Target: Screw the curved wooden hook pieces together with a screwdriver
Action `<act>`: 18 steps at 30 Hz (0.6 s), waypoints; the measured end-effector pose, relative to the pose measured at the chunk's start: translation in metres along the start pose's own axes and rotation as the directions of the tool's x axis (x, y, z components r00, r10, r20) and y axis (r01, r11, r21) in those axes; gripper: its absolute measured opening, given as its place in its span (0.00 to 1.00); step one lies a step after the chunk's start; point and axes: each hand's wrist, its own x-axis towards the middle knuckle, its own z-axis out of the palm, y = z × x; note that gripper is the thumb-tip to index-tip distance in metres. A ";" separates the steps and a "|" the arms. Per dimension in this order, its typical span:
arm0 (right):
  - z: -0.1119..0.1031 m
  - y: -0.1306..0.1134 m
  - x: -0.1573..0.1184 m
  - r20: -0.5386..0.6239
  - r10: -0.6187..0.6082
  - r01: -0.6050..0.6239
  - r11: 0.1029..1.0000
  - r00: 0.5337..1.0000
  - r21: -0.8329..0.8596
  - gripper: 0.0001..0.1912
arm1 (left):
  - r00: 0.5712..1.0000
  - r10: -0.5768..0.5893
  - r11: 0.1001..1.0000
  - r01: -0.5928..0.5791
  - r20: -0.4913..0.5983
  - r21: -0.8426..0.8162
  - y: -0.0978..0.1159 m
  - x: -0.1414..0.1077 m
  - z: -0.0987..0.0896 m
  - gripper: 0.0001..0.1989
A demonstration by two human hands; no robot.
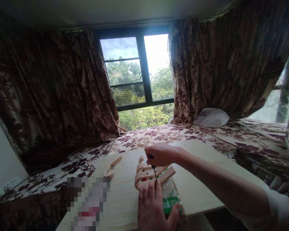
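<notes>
My right hand (164, 154) is closed around the dark handle of a screwdriver (155, 172), its thin shaft pointing down at the wooden pieces. Below it, my left hand (150, 205) lies with fingers stretched forward and thumb spread, pressing on the near side of the work. Its fingertips are close to the screwdriver's tip, which they partly hide. Several pale curved wooden pieces (145, 175) rest between the hands, with small dark holes in them. Under them is a green and white package (170, 192). Another curved wooden piece (112, 166) lies apart to the left.
The light wooden tabletop (199, 186) carries the work, with small dark bits scattered near the loose piece. A pixelated patch (90, 205) hides something at the left. Behind are a flower-patterned cloth surface (159, 133), curtains (190, 64) and a white bag (210, 117).
</notes>
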 end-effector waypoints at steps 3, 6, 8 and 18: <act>0.000 0.000 0.000 0.002 0.002 -0.002 1.000 1.000 -0.003 0.12 | 0.999 -0.029 1.000 0.029 0.025 -0.005 -0.001 -0.001 -0.001 0.34; 0.000 0.000 0.000 0.007 0.005 -0.005 1.000 1.000 -0.003 0.12 | 0.996 -0.088 0.996 0.089 0.007 -0.032 0.005 -0.001 0.000 0.35; 0.000 0.000 0.001 0.010 0.003 -0.003 1.000 1.000 -0.001 0.12 | 0.995 -0.104 0.994 0.104 -0.001 -0.041 0.008 -0.001 0.001 0.35; 0.000 0.000 0.000 -0.009 -0.001 0.001 1.000 1.000 0.008 0.11 | 1.000 0.002 1.000 -0.002 0.020 0.007 -0.003 -0.001 -0.001 0.34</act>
